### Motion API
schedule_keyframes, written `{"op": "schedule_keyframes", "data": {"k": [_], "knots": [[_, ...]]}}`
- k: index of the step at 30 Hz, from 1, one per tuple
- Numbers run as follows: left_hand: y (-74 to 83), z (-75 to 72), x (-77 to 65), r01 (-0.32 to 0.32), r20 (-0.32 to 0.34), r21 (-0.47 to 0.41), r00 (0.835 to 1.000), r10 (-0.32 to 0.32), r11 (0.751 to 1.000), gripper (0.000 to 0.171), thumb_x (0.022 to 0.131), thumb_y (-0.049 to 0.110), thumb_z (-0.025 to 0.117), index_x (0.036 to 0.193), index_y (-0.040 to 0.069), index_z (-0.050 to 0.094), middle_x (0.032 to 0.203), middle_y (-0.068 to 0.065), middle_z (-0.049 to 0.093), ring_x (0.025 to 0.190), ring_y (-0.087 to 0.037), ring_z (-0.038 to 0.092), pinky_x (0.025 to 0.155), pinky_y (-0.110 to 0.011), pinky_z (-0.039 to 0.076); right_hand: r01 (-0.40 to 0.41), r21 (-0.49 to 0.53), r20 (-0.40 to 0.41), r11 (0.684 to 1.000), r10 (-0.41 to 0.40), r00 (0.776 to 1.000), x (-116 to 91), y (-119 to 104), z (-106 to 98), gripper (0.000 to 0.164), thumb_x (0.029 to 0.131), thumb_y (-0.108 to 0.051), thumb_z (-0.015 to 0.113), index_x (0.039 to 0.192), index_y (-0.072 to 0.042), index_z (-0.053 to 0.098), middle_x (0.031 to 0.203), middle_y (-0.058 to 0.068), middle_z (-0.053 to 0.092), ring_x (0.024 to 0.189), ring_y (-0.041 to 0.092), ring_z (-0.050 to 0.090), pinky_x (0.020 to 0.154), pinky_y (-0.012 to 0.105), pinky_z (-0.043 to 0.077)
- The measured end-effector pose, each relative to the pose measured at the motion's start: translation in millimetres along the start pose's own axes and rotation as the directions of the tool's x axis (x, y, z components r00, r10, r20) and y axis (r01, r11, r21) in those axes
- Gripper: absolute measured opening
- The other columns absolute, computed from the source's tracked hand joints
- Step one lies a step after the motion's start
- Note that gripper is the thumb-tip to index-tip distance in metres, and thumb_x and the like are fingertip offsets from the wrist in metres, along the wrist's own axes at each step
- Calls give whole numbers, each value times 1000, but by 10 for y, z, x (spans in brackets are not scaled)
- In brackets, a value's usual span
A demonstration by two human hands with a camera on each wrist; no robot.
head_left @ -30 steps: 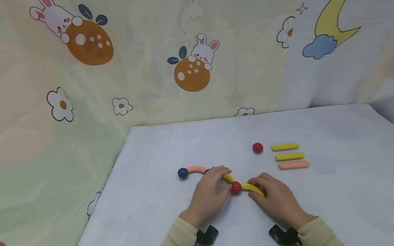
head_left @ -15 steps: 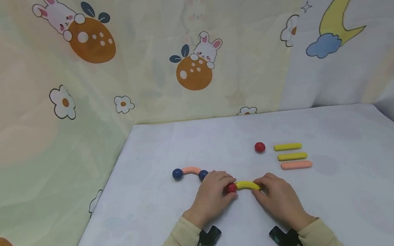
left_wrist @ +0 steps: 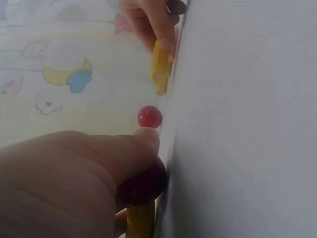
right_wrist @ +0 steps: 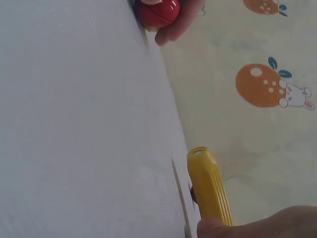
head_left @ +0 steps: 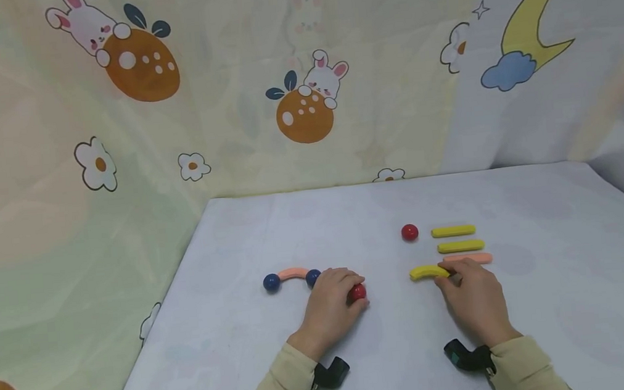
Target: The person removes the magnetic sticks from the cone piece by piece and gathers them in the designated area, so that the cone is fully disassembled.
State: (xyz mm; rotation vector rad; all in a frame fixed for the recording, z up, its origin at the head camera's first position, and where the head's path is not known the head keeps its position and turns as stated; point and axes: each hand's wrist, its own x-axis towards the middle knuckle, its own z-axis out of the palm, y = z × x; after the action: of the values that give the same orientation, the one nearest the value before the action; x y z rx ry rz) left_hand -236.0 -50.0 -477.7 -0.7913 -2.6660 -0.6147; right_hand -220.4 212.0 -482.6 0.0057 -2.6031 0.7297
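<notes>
Ridged, curved yellow stick (head_left: pixel 428 272), seemingly plastic, has moved rightward.

Ball (head_left: pixel 410 232) left of three sticks (head_left: pixel 461 246), held bar (head_left: pixel 428 272) before them, chain (head_left: pixel 311 277) farthest left

A pastel backdrop (head_left: pixel 233 53) (bunnies (head_left: pixel 321 82), flowers (head_left: pixel 194 167), a moon (head_left: pixel 520 23)) rises behind the white tabletop (head_left: pixel 315 226).

Screened tabletop set with nursery-style décor: a flat white table (head_left: pixel 556 316) stands against creased pastel sheeting (head_left: pixel 231 97) printed with white rabbits (head_left: pixel 89 30), round orange fruits (head_left: pixel 142 73), outlined white flowers (head_left: pixel 96 165) and a yellow crescent moon (head_left: pixel 522 26).
</notes>
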Motion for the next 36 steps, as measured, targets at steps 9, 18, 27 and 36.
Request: {"op": "schedule_keyframes", "data": {"k": [9, 18, 27, 36], "knots": [[7, -11, 3, 10, 10, -18, 1000, -10, 1000, 36, 78, 33, 70, 110, 18, 62, 109, 9, 58, 109, -11, 48, 101, -33, 31, -54, -5, 24, 999, 54, 998, 7, 10, 23, 24, 75, -18, 72, 97, -10, 65, 85, 4, 63, 58, 13, 47, 49, 25, 35], [15, -10, -1, 26, 23, -13, 999, -26, 1000, 36, 79, 35, 69, 110, 19, 62, 110, 9, 57, 109, -11, 47, 102, -34, 29, -16, 20, -10, 1000, 16, 1000, 3, 4, 55, 23, 74, -15, 73, 95, -10, 65, 85, 5, 63, 55, 13, 43, 47, 24, 33], [27, -30, -1, 23, 26, -15, 999, -23, 1000, 35, 79, 33, 69, 109, 18, 62, 109, 8, 58, 109, -12, 48, 101, -34, 31, -1, 22, -19, 1000, 1, 1000, -2, 8, 67, 27, 74, -17, 74, 98, -10, 65, 85, 4, 62, 53, 12, 40, 45, 24, 31], [25, -23, 1, 31, 25, -24, 999, -30, 999, 35, 79, 34, 69, 109, 18, 62, 108, 9, 57, 107, -11, 47, 101, -33, 31, 0, 21, -22, 1000, 1, 1000, 4, 1, 67, 26, 73, -15, 74, 97, -10, 66, 84, 4, 62, 56, 12, 43, 47, 24, 33]]}}
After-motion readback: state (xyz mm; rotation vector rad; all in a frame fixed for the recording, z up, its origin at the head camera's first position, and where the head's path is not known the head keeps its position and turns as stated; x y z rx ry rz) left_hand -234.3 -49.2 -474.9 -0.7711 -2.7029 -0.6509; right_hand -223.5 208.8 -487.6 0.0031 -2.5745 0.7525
